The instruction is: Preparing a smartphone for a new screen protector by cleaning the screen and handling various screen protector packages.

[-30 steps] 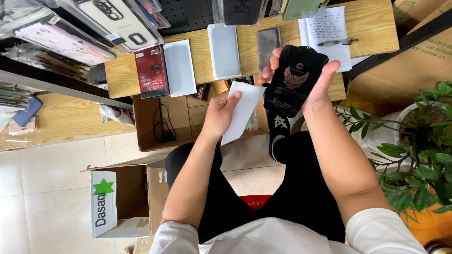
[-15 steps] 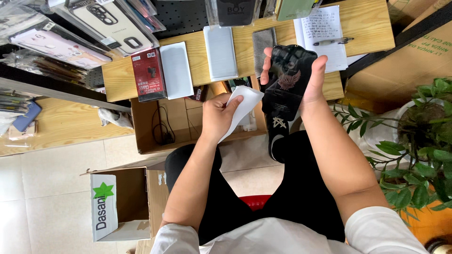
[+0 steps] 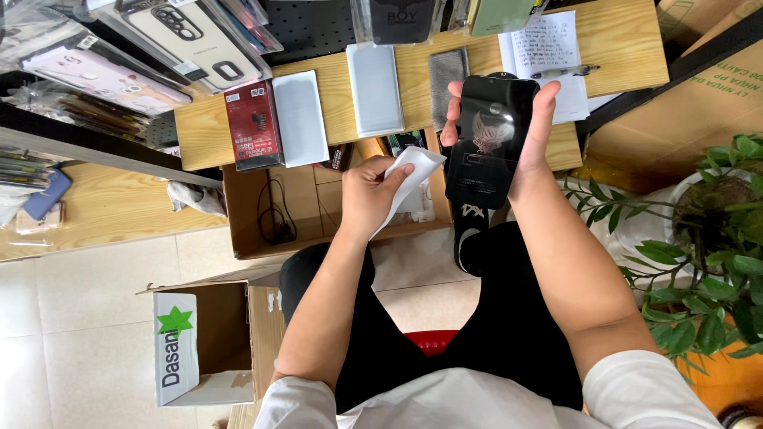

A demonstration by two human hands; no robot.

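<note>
My right hand (image 3: 531,131) grips a black smartphone (image 3: 489,139) by its edges, screen toward me, held upright above my lap. My left hand (image 3: 369,195) pinches a folded white wipe (image 3: 412,176) just left of the phone's lower corner, not touching the screen. Behind both hands runs a narrow wooden shelf (image 3: 207,131). I sit with black trousers and one black shoe (image 3: 470,238) visible below the phone.
On the shelf lie a red box (image 3: 253,123), two white flat packets (image 3: 300,117), a grey cloth (image 3: 447,73), a notebook with a pen (image 3: 556,52). Open cardboard boxes (image 3: 274,214) sit below and at the lower left (image 3: 199,342). A potted plant (image 3: 707,230) stands right. Phone cases hang at upper left.
The phone has been raised and turned more upright toward me. The left hand with the wipe has shifted slightly down and left, away from the phone.
</note>
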